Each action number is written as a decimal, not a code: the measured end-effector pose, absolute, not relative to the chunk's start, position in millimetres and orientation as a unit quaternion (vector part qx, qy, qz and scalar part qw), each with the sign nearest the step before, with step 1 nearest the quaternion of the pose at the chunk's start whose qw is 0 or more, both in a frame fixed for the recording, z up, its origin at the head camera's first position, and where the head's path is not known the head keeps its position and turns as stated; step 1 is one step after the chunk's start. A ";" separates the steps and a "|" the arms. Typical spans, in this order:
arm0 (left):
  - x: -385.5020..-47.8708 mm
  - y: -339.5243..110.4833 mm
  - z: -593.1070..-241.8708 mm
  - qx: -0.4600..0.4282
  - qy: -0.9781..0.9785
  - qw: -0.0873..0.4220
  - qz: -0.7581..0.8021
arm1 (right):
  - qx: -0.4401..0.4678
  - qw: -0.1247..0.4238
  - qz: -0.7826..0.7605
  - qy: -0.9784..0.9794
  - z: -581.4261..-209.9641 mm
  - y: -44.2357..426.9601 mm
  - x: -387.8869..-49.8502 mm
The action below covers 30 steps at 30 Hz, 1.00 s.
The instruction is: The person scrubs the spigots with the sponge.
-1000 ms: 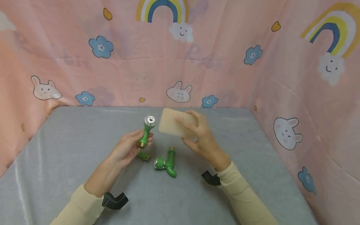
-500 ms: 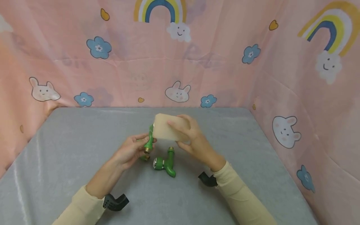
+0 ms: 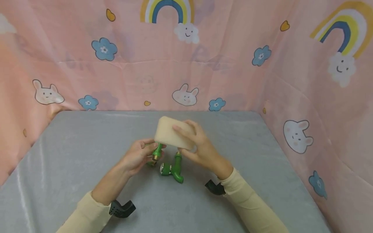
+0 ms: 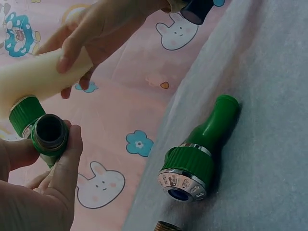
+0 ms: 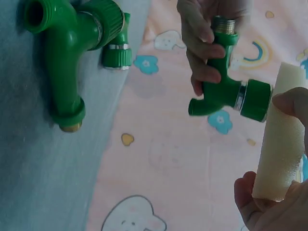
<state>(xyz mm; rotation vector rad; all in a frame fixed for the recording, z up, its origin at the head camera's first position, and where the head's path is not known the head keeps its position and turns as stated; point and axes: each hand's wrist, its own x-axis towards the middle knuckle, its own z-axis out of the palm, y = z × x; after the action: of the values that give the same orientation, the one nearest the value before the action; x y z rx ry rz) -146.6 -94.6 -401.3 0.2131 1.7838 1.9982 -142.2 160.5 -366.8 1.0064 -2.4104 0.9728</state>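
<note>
My left hand [image 3: 135, 157] grips a green faucet [image 5: 221, 91] by its body, with the brass threaded end towards me. A cream sponge [image 3: 172, 131] is held in my right hand [image 3: 202, 147], between thumb and fingers. In the right wrist view the sponge's flat face touches the end of the faucet's ribbed knob [image 5: 256, 100]. From the head view the sponge hides that knob. Just below the hands a second green faucet [image 3: 176, 168] lies on the table. A third green faucet [image 4: 192, 159] lies beside it, mostly hidden behind my left hand in the head view.
Grey cloth covers the table [image 3: 247, 155]. A pink printed curtain [image 3: 233, 64] hangs behind it and along the sides. Black camera mounts [image 3: 122, 208] sit at both wrists, below the cream sleeves.
The sponge has moved left and slightly down, onto the faucet's knob, now covering it in the head view. My left hand has shifted slightly right, its faucet lowered and turned.
</note>
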 end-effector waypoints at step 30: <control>-144.5 -92.8 -403.8 0.154 0.647 0.263 0.699 | 0.338 0.146 0.363 -0.856 -366.7 159.1 -142.1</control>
<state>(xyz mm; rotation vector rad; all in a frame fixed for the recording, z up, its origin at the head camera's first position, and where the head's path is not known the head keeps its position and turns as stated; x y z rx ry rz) -144.5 -92.8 -403.8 0.4157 1.7494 1.8911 -142.1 159.1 -366.7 0.9724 -2.4640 1.0447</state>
